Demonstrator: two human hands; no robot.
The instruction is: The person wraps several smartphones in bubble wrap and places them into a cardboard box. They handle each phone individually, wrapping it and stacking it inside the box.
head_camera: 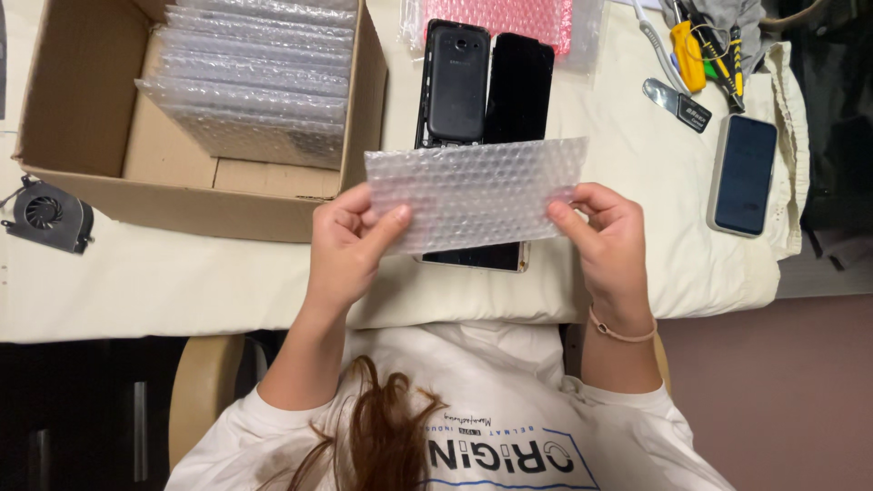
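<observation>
Both of my hands hold a clear bubble wrap sheet (477, 191) stretched flat above the table. My left hand (350, 245) pinches its left end and my right hand (605, 241), with a thin pink band at the wrist, pinches its right end. Under the sheet lies a phone (477, 258) with a light rim, mostly hidden. Just beyond it lie a black phone back (457, 82) and a black phone face (518, 86), side by side.
An open cardboard box (82, 109) at the left holds several bubble-wrapped bundles (259, 82). A small black fan (50, 215) sits beside it. Pink bubble wrap (527, 18), yellow screwdrivers (688, 55), a metal pry tool (677, 105) and another phone (744, 173) lie on the white cloth (637, 145).
</observation>
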